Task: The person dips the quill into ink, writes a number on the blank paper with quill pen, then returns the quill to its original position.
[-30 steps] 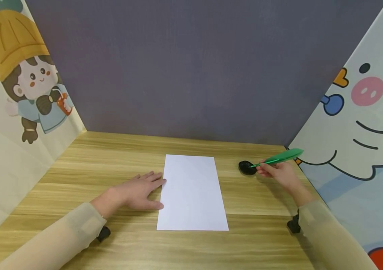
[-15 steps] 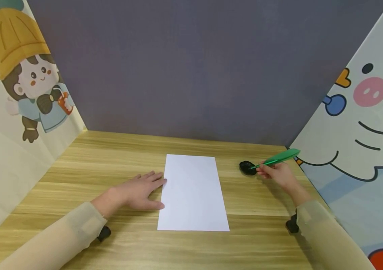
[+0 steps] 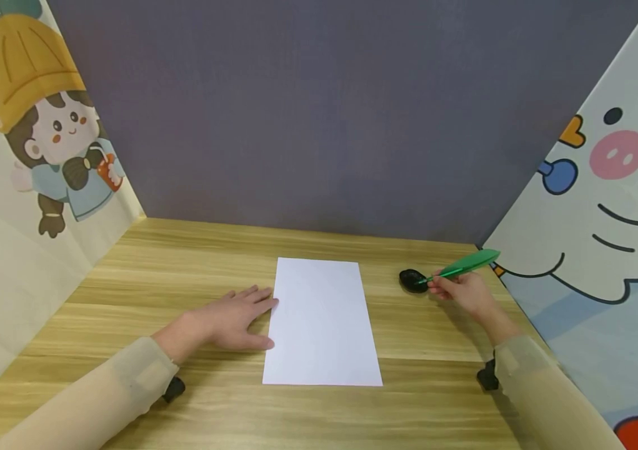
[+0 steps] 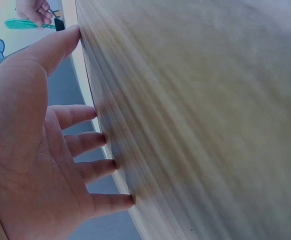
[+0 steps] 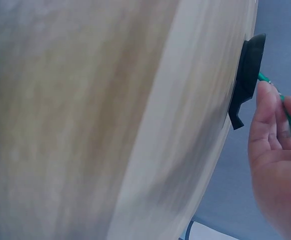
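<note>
our kinda streaky yellow wood-grain tabletop [image 3: 229, 381], purple-grey back wall [image 3: 319, 119], pale cartoon-print side panels [image 3: 32, 162], left hand [image 3: 231, 322] splayed against white paper [image 3: 323, 325], right hand [image 3: 467, 290] pinching green feather pen [image 3: 467, 262]

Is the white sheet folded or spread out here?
Spread out: the white sheet lies flat on the table, its four corners showing, no fold visible, the left hand at its edge.

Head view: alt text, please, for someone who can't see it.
A person's right grip pinches a green feather pen, its tip at a black dish. The left grip rests, spread, at the left edge of a blank white sheet on a wooden tabletop.
</note>
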A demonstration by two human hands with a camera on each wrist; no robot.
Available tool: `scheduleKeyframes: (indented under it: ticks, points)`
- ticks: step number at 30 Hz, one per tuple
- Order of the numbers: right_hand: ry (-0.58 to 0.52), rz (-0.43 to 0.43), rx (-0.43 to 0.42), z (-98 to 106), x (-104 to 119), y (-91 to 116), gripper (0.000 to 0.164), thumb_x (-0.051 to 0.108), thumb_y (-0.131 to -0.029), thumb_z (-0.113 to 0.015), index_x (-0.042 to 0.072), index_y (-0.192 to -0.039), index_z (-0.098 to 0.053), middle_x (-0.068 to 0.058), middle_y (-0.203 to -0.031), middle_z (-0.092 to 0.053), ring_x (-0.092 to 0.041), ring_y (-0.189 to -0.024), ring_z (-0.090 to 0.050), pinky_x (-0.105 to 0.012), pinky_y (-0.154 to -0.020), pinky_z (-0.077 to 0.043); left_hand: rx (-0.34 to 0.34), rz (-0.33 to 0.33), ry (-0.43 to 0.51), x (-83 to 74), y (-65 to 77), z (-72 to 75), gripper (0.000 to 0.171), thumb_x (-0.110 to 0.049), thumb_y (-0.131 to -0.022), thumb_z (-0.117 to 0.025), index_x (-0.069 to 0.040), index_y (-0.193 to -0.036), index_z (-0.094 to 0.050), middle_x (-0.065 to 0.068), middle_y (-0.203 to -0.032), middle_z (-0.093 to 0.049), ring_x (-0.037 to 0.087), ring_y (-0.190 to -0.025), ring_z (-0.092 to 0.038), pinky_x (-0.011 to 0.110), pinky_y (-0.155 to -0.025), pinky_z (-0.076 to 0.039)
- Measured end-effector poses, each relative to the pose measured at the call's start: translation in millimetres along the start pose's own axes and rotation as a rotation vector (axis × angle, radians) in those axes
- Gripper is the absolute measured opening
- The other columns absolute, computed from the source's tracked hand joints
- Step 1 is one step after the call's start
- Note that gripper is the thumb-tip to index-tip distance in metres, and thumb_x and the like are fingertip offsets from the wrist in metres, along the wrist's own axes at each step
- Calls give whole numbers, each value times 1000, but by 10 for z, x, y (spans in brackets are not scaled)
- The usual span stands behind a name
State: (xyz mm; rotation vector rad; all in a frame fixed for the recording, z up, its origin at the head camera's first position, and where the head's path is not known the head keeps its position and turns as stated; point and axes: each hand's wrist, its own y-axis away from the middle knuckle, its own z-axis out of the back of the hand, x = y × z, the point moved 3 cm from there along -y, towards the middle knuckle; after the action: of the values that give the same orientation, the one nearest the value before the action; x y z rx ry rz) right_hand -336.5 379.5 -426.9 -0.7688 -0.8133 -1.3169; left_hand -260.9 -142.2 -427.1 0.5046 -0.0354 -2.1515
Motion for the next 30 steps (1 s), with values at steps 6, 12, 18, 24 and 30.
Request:
scheduleKeyframes:
  ticks: [6, 12, 18, 24, 30]
  points:
    - [1, -1, 6, -9, -15, -2, 41, 14, -114, -59, -18, -140, -59, -29, -121, -79, -6, -93, -81, -29, -82, -68, 1, -1, -3, 12, -7, -15, 95, -68, -101, -66, -15, -173, -35, 13, -184, -23, 43, -170, -19, 75, -131, -22]
    - [3, 10, -3, -1, 21, 18, 41, 14, -114, -59, -19, -139, -59, -29, -118, -79, -5, -91, -80, -28, -80, -68, 0, -1, -7, 16, -12, -21, 95, -68, -101, -65, -15, -174, -35, 13, -184, -23, 43, -171, -19, 75, -131, -22]
    - [-3, 22, -16, 26, 64, 35, 43, 15, -114, -60, -20, -139, -59, -25, -115, -81, -3, -89, -79, -29, -78, -68, -4, 0, -3, 4, -7, -12, 94, -66, -101, -66, -13, -173, -35, 14, -184, -23, 44, -170, -18, 75, -131, -21]
    - [8, 26, -16, 36, 84, 40, 44, 16, -114, -60, -20, -139, -60, -27, -116, -80, -5, -90, -80, -30, -78, -68, -3, 4, 2, -5, 1, -2, 95, -66, -101, -67, -13, -173, -35, 14, -184, -23, 44, -170, -18, 75, -132, -21]
    - [24, 18, -10, 31, 67, 35, 44, 16, -115, -59, -19, -141, -59, -30, -120, -78, -4, -91, -79, -29, -80, -68, 0, -1, -1, -8, -2, -1, 94, -66, -101, -66, -14, -173, -35, 14, -183, -23, 44, -170, -18, 76, -131, -21]
